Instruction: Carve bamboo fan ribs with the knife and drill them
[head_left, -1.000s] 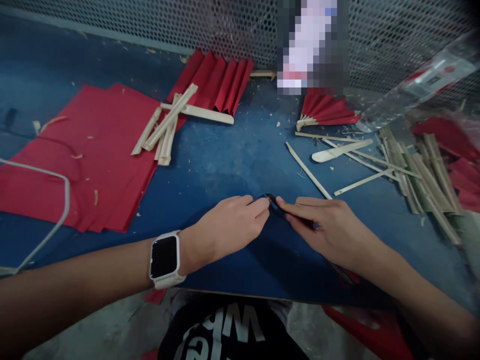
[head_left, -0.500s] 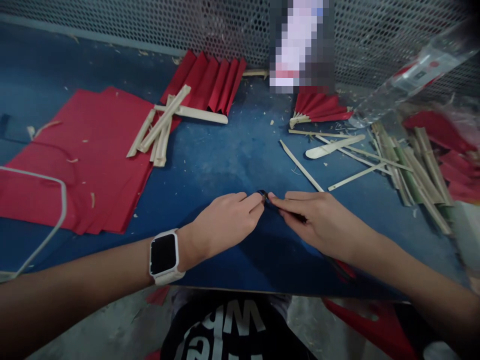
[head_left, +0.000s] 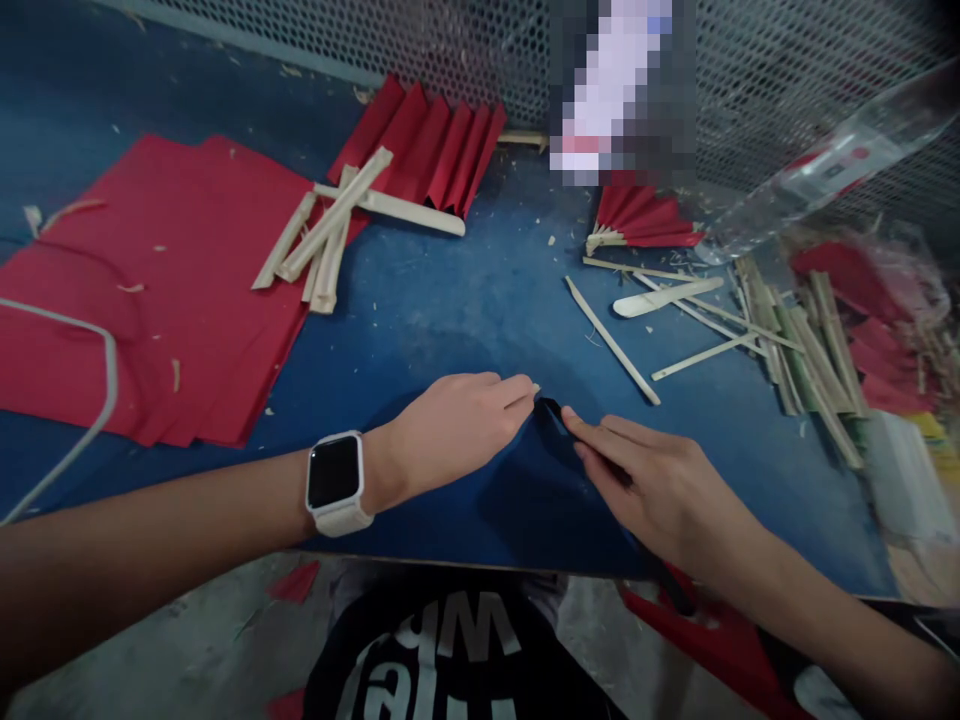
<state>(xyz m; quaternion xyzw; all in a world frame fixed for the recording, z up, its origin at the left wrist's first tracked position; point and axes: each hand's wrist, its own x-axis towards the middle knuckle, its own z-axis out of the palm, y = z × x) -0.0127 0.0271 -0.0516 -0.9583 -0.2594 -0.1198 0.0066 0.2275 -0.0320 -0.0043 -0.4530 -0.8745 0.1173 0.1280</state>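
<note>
My left hand (head_left: 472, 425), closed, pinches a small pale piece of bamboo or wood (head_left: 536, 389); only its tip shows past my fingers. In my right hand (head_left: 652, 470) is a dark-bladed knife (head_left: 553, 412), its blade pointing toward the left fingertips. Part of the knife's dark handle comes out below my palm near the table edge. A small gap lies between the blade and my left fingers. Beyond my right hand rests a thin bamboo strip (head_left: 613, 342). Near it are a flat rounded bamboo piece (head_left: 667, 298) and several thin sticks (head_left: 705, 356).
Red paper sheets (head_left: 172, 300) lie at left, with bamboo pieces (head_left: 334, 220) and pleated red paper (head_left: 420, 145) behind. A small red fan (head_left: 645, 217), a plastic bottle (head_left: 817, 170) and bamboo strips (head_left: 810, 340) stand at right. A mesh panel (head_left: 315, 50) borders the blue table (head_left: 450, 300).
My right hand has moved right and slightly down, drawing the knife blade away from my left fingers. The left hand stays nearly in place, and the view has shifted a little.
</note>
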